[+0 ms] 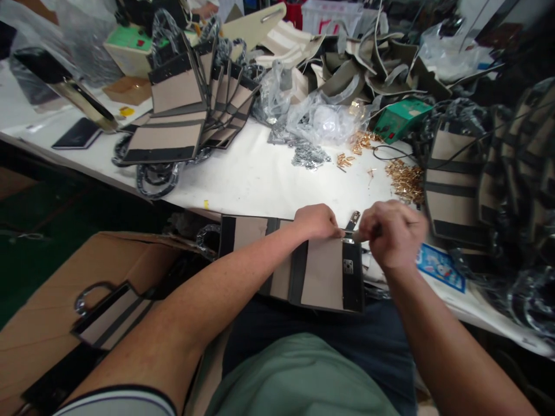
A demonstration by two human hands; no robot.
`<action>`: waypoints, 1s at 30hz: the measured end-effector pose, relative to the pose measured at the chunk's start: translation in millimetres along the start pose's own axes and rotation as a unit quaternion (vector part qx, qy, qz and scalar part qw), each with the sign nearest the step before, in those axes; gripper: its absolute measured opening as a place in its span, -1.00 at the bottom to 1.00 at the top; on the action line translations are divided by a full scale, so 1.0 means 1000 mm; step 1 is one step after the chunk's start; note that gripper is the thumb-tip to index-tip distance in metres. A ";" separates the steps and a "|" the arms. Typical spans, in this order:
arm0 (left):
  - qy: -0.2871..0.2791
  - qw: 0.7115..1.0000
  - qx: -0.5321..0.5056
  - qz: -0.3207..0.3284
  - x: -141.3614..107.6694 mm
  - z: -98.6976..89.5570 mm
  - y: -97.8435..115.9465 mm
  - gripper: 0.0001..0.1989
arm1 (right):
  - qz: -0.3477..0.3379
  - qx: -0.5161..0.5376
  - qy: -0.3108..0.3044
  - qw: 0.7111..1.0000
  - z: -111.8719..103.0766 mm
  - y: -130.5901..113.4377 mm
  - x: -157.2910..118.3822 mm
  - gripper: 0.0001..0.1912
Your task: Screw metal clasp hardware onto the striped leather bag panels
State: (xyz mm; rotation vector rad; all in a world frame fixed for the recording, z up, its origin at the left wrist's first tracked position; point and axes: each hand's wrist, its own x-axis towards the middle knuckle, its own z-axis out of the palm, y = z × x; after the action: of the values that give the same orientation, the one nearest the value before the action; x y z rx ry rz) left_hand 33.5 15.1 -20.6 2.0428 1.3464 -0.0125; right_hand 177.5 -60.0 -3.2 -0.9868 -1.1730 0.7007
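A beige bag panel with dark bands [323,271] lies open across my lap and the table edge. My left hand [318,222] rests over its far edge, fingertips pinched at a small metal fitting [348,239] on the dark end strip. Closer to me on that strip sits a square metal plate [348,266]. A short dark tab with metal on it [354,219] sticks out beyond the edge. Just right of the fitting, my right hand [392,231] is closed and slightly blurred; what its fingers grip is hidden.
Similar bag pieces are stacked at the left [167,136] and right [453,190]. Gold metal parts [405,180] and flat silver pieces [309,155] lie in heaps near a green box [401,118]. A cardboard box [130,260] stands at lower left.
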 end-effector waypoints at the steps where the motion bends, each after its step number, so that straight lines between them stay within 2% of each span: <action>1: -0.002 1.000 0.000 -0.003 0.000 0.000 0.000 -0.67 | 0.013 -0.013 0.001 1.000 0.000 0.002 0.000 -0.56; 5: -0.017 1.000 0.010 0.003 -0.002 -0.001 0.002 -0.67 | 0.016 -0.026 -0.008 1.000 0.006 0.000 0.000 -0.56; 7: -0.017 1.000 0.020 0.015 -0.001 -0.001 0.002 -0.68 | 0.005 -0.041 -0.041 0.998 0.012 -0.007 0.000 -0.56; 11: -0.015 0.999 0.032 0.025 0.006 0.002 -0.001 -0.62 | 0.012 -0.146 -0.137 0.980 0.022 -0.014 0.002 -0.56; 15: -0.012 0.999 0.032 0.020 0.006 0.002 -0.002 -0.60 | -0.001 -0.181 -0.163 0.970 0.018 -0.005 -0.002 -0.59; 18: -0.017 1.000 0.019 0.011 -0.001 -0.002 0.001 -0.65 | 0.013 -0.147 -0.148 0.978 0.011 0.000 -0.002 -0.56; 21: -0.023 1.000 0.000 0.002 -0.005 -0.005 0.002 -0.67 | 0.034 -0.057 -0.094 0.993 0.006 -0.007 0.003 -0.57; 25: -0.016 1.000 -0.020 0.003 -0.004 -0.005 0.001 -0.69 | -0.012 0.086 -0.035 0.996 0.008 -0.017 0.006 -0.61; 27: -0.014 1.000 -0.026 0.005 -0.002 -0.004 0.001 -0.70 | -0.013 0.086 -0.036 0.996 0.009 -0.015 0.003 -0.59; 30: -0.021 0.999 -0.030 -0.007 0.000 -0.004 0.000 -0.71 | 0.025 0.024 -0.053 0.998 0.008 -0.007 -0.003 -0.56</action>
State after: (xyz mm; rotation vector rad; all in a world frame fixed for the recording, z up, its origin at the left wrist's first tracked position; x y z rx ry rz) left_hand 32.3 16.7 -17.4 1.9726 1.3200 -0.0200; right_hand 169.0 -63.3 3.0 -0.9510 -1.2213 0.8252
